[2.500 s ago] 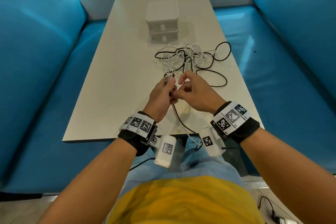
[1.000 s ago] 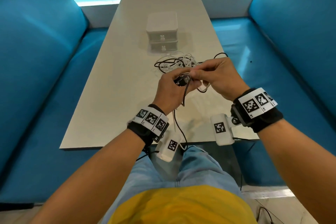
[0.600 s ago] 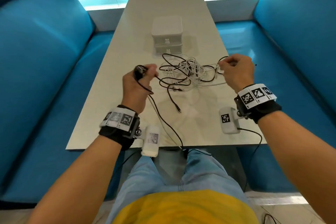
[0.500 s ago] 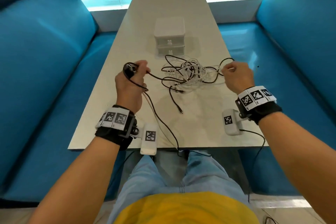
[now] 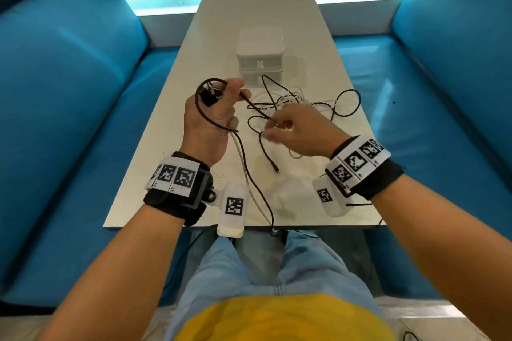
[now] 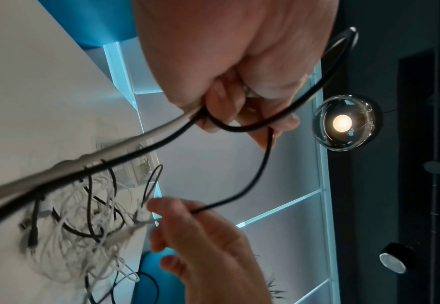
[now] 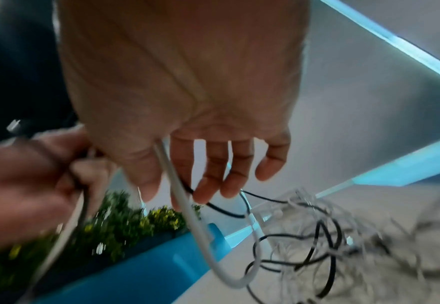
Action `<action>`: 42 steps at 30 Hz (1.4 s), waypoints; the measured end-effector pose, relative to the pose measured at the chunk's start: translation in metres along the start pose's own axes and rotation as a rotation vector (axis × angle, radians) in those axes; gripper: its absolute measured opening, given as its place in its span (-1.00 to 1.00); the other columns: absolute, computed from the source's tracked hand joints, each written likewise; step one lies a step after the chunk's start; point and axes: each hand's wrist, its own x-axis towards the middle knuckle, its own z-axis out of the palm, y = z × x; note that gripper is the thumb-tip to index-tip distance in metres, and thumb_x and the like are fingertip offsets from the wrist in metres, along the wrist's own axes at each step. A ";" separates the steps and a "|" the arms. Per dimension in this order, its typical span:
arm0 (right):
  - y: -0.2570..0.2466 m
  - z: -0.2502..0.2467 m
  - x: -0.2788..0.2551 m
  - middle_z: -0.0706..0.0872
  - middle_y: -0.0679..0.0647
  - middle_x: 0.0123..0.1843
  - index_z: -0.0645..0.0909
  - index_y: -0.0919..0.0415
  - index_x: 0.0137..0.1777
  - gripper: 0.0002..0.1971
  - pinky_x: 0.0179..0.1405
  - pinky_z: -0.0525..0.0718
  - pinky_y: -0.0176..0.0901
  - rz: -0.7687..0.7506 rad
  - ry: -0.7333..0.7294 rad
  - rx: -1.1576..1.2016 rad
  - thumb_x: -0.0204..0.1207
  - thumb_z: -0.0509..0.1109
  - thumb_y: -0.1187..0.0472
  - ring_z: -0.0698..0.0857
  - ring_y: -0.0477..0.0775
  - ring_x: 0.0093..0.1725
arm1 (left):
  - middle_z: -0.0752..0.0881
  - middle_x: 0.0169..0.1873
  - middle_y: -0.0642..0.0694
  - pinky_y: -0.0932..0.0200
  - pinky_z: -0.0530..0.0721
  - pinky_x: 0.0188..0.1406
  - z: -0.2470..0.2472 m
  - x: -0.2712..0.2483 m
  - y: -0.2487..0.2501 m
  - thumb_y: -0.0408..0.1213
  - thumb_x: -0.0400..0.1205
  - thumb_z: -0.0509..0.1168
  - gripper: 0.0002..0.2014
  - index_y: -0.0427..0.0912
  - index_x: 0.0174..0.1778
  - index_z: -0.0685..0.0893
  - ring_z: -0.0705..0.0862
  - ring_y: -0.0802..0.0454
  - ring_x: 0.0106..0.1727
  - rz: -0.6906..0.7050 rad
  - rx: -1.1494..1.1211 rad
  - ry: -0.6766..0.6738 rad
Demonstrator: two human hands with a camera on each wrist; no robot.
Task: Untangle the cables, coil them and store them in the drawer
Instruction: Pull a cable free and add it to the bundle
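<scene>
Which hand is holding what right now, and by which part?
Left hand grips the black cable near its plug end, one loop formed around the fist. Right hand pinches the same black cable further along, beside the tangle.

A black cable (image 5: 203, 115) is looped at the left hand (image 5: 210, 122), and a white cable (image 5: 243, 171) is seen beside it. A tangle of white and black cables (image 5: 293, 99) is shown on the pale off-white table (image 5: 199, 69). The drawer unit (image 5: 260, 55) is white. The sofas (image 5: 69, 86) are coloured bright blue. Black-and-white square-patterned markers are carried on the black wrist bands (image 5: 177, 180). Light blue jeans (image 5: 249, 271) and a yellow shirt (image 5: 277, 318) are worn.
</scene>
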 end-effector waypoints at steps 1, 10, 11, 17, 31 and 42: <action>0.001 -0.003 0.000 0.70 -0.04 -0.25 0.74 0.08 -0.09 -0.76 -0.11 0.61 -0.04 0.015 0.018 0.087 0.58 0.35 -0.05 0.64 -0.05 -0.23 | 0.77 -0.29 -0.05 0.37 0.30 -0.62 -0.003 0.001 -0.001 0.00 0.52 0.43 -0.76 -0.10 -0.11 0.69 0.24 0.23 -0.64 0.010 0.019 -0.016; -0.009 -0.046 -0.004 0.75 0.03 -0.18 0.73 0.13 0.01 -0.76 -0.22 0.50 -0.50 -0.022 0.020 0.509 0.69 0.20 0.28 0.64 -0.15 -0.19 | 0.64 -0.18 -0.56 0.52 0.47 -0.26 0.005 0.003 -0.048 -0.51 0.61 0.33 -0.74 -0.41 0.22 0.67 0.54 0.50 -0.37 0.195 0.506 -0.201; -0.012 -0.048 -0.006 0.75 0.08 -0.16 0.73 0.17 0.03 -0.76 -0.25 0.49 -0.54 -0.054 0.013 0.509 0.69 0.20 0.31 0.63 -0.18 -0.19 | 0.68 -0.21 -0.49 0.56 0.48 -0.22 0.010 0.006 -0.052 -0.55 0.59 0.34 -0.73 -0.46 0.22 0.66 0.57 0.54 -0.33 0.218 0.513 -0.211; -0.013 -0.048 -0.015 0.78 0.32 -0.07 0.68 0.38 0.07 -0.76 -0.19 0.53 -0.53 -0.146 0.130 0.641 0.71 0.18 0.33 0.69 -0.23 -0.17 | 0.71 -0.38 0.23 0.31 0.58 -0.08 0.019 0.030 -0.074 -0.44 0.53 0.46 -0.84 -0.04 -0.20 0.75 0.64 0.32 -0.26 0.128 0.458 -0.029; 0.041 -0.028 0.038 0.59 0.02 -0.58 0.68 0.15 -0.24 -0.65 -0.48 0.48 -0.23 0.296 0.125 0.349 0.69 0.21 0.03 0.51 -0.10 -0.64 | 0.67 -0.24 -0.21 0.51 0.45 -0.39 0.002 0.011 -0.022 -0.46 0.68 0.24 -0.86 -0.44 -0.04 0.69 0.55 0.40 -0.53 0.155 0.340 0.037; 0.073 -0.042 0.022 0.50 0.24 0.38 0.41 0.15 0.42 -0.37 0.25 0.58 0.07 0.626 0.039 -0.044 0.39 0.53 0.03 0.58 0.34 0.33 | 0.71 -0.35 -0.01 0.52 0.36 -0.50 -0.011 0.014 -0.017 -0.35 0.69 0.26 -0.82 -0.14 -0.21 0.70 0.47 0.35 -0.58 0.186 0.400 0.031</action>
